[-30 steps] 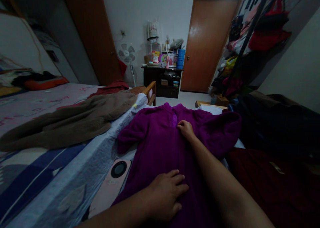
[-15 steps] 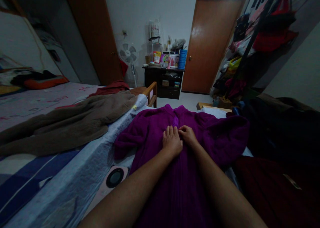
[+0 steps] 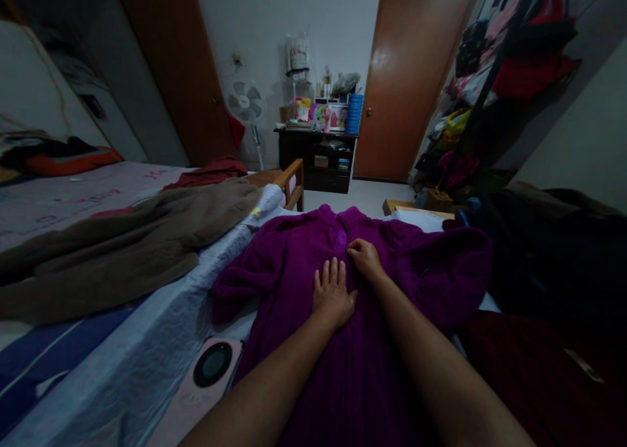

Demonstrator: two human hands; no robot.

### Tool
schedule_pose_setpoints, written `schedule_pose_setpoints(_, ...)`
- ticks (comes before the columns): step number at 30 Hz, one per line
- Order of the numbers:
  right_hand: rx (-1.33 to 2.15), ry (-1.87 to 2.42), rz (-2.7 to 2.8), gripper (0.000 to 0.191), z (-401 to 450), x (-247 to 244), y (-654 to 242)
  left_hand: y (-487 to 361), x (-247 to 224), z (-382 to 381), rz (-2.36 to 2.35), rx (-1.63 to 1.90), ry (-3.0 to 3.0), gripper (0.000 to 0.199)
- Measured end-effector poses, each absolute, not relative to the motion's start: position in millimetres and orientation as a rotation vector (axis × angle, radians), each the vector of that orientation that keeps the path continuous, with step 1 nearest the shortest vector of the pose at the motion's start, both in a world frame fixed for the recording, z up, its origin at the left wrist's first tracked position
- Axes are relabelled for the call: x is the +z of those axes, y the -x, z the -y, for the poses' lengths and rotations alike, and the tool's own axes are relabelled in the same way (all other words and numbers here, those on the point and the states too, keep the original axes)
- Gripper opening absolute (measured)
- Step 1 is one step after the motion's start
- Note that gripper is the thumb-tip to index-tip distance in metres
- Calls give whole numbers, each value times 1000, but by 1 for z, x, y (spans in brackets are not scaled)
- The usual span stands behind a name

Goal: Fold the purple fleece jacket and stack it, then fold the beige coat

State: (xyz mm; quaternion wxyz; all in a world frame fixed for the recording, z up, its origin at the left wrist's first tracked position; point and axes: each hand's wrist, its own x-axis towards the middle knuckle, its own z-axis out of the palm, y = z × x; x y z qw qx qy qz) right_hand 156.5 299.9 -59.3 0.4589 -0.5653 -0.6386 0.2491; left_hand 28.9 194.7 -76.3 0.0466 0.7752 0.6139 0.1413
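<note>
A purple fleece jacket (image 3: 289, 283) lies front up on the bed, its collar away from me and its sleeves out to the sides. My left hand (image 3: 334, 297) rests flat on the chest, fingers spread, just left of the front closure. At the top of that closure, my right hand (image 3: 365, 257) pinches the jacket's zipper; the pull itself is hidden by the fingers. Above the pinch the front parts and a lighter purple lining shows at the neck. Below it the two front edges meet.
A pink phone (image 3: 203, 375) with a round black camera lies left of the jacket. Brown trousers (image 3: 132, 244) spread over the other bed at left. Dark red cloth (image 3: 529, 362) and dark clothes (image 3: 553, 251) are piled at right. A wooden bed rail (image 3: 294, 179) stands beyond.
My left hand has slid down toward me, away from the right hand, and its fingers have spread. My right hand keeps its pinch near the neck. The view has shifted slightly.
</note>
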Motion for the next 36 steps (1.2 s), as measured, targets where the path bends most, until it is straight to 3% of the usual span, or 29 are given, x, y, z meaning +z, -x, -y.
schedule_pose_setpoints(20,568,1425,1420,8,-379,-64,-161,-29,-76,-193,-1854,286,-2375,73)
schedule_pose_setpoints(27,599,1415,1389,11,-387,-70,-162,-30,-26,-214,-1781,30,-2334,66)
schedule_pose_setpoints(29,617,1405,1392,12,-386,-70,-162,-32,-7,-237,-1758,-43,-2223,56)
schedule_pose_setpoints(32,637,1391,1392,13,-383,-69,-163,-40,5,-275,-1885,187,-2097,41)
schedule_pose_setpoints(36,652,1370,1400,12,-381,-67,-162,-54,-11,-307,-2099,490,-1881,46)
